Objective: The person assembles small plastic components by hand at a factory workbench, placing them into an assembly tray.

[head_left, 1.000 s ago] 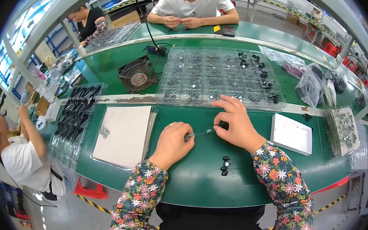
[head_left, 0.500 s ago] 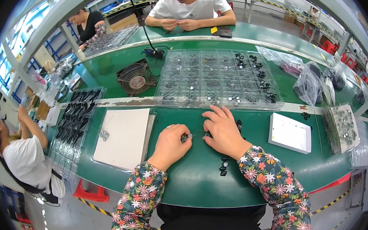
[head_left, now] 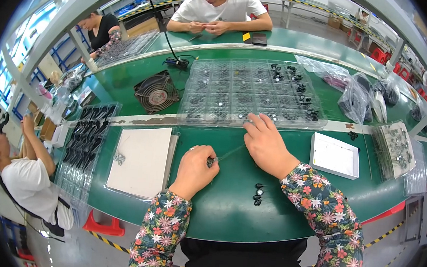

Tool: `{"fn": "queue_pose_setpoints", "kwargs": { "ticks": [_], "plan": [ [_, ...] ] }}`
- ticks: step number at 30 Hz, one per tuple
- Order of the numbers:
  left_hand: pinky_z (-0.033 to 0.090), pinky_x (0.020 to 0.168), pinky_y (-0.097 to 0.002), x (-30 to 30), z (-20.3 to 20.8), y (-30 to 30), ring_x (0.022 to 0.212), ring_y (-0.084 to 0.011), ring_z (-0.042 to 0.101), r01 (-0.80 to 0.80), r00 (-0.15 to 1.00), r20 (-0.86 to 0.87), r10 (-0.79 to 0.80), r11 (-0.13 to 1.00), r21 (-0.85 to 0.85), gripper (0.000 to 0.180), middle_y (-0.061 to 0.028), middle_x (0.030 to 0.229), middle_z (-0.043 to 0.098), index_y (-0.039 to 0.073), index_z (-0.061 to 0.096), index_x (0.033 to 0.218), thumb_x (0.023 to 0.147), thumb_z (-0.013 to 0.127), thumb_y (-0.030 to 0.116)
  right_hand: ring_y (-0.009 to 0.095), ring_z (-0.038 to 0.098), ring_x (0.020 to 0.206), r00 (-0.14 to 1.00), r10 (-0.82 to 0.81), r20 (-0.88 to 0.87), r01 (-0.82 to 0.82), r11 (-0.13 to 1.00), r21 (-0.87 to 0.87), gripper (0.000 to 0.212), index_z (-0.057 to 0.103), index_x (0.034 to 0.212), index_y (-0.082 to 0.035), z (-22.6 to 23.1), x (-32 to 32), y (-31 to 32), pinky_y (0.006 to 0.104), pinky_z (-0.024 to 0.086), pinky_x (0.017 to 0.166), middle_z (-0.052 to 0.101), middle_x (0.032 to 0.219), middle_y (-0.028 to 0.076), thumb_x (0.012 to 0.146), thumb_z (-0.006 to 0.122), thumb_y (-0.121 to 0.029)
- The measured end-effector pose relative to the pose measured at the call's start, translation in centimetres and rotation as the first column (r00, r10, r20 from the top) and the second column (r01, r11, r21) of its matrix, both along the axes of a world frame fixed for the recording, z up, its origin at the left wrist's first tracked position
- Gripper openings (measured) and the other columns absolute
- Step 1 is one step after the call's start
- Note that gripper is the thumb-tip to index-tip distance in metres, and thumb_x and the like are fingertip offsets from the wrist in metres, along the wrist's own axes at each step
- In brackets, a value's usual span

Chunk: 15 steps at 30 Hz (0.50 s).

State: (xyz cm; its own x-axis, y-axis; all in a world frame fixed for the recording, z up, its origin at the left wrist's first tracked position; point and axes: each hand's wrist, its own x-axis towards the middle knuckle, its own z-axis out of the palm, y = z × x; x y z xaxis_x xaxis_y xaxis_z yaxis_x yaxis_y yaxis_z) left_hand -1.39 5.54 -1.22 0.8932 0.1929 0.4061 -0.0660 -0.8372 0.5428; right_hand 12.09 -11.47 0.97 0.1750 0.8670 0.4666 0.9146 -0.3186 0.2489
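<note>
Over the green table, my left hand (head_left: 194,169) is closed round a small dark part (head_left: 211,161) with a glint of metal; most of it is hidden by the fingers. A thin clear film strip (head_left: 230,154) stretches from that part toward my right hand (head_left: 267,149). The right hand seems to pinch the strip's far end between thumb and finger, though the contact is hard to see. Its other fingers reach the front rim of a clear compartment tray (head_left: 214,122). Below the right hand lies a short row of black parts (head_left: 258,194).
A white box (head_left: 335,165) and a clear-covered stack (head_left: 393,152) stand at right. Bagged parts (head_left: 357,99) lie behind. At left are a cardboard-coloured sheet (head_left: 141,163), a fan (head_left: 157,92) and a tray of black pieces (head_left: 89,134). Other people sit across and at left.
My right hand has moved slightly up and right, away from the left, and the clear strip now spans the wider gap. The left hand still holds the small part.
</note>
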Motion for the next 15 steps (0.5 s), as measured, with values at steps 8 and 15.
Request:
{"fn": "queue_pose_setpoints", "kwargs": {
  "ticks": [8, 15],
  "plan": [
    [0.047, 0.067, -0.0411, 0.0, 0.1, 0.4, 0.073, -0.0314, 0.058, -0.037, 0.999, -0.005, 0.038, 0.998, 0.046, 0.016, -0.0115, 0.075, 0.06, 0.004, 0.058, 0.08, 0.067, 0.068, 0.005, 0.031, 0.053, 0.109, 0.945, 0.132, -0.299, -0.028, 0.944, 0.328, 0.014, 0.063, 0.084, -0.003, 2.2, 1.7, -2.8, 0.0422, 0.043, 0.092, 0.06, 0.105, 0.01, 0.07, 0.064, -0.004],
    [0.035, 0.103, -0.0413, -1.9, 3.8, 2.1, 0.12, -0.0318, 0.049, 0.144, 0.976, -0.157, -0.148, 0.989, -0.042, 0.068, -0.0135, 0.127, 0.054, 0.012, 0.054, 0.127, 0.063, 0.075, 0.012, 0.022, 0.059, 0.1, 0.459, 0.378, -0.804, 0.267, 0.804, 0.531, 0.006, 0.064, 0.083, -0.004, 3.4, -0.9, -6.3, 0.0343, 0.045, 0.09, 0.064, 0.109, 0.01, 0.078, 0.066, -0.006]
  ]
}}
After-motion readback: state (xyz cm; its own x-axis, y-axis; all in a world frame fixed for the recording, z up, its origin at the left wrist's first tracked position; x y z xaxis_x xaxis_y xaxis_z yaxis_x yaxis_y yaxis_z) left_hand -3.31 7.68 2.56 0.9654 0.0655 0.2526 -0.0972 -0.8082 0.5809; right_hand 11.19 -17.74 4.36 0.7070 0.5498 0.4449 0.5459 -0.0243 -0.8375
